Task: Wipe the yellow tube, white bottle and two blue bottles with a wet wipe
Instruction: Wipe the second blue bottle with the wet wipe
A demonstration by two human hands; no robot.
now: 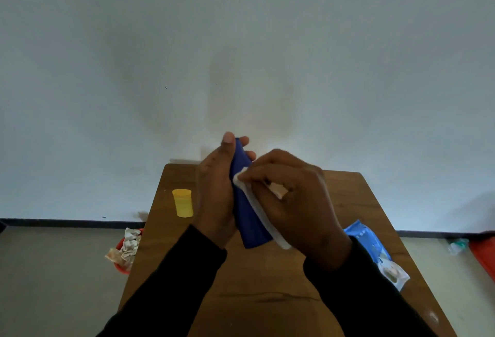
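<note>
A blue bottle (247,208) is held above the middle of a brown wooden table (267,291), raised off the surface and tilted so that its narrow end points away from the person. It is gripped by the left hand (215,192), whose thumb lies along the near left side up to the narrow end while the fingertips are curled round the far side. A folded white wet wipe (258,209) is pressed against the right side of the bottle and runs along most of its length, down to the wide lower end. The wipe is pinched by the right hand (297,202), whose fingers are curled over it with the thumb against its upper end. Both forearms are covered by black sleeves (375,304). The yellow tube (183,202) is stood upright on its cap near the far left edge of the table, well apart from the hands. A blue and white pack of wet wipes (375,251) is laid along the right edge of the table, just beside the right wrist. On the floor to the left of the table, crumpled used wipes (128,248) are piled in a red bin (120,268). A red object (483,259) is seen on the floor at the right edge of the view. The white bottle and the second blue bottle cannot be made out.
</note>
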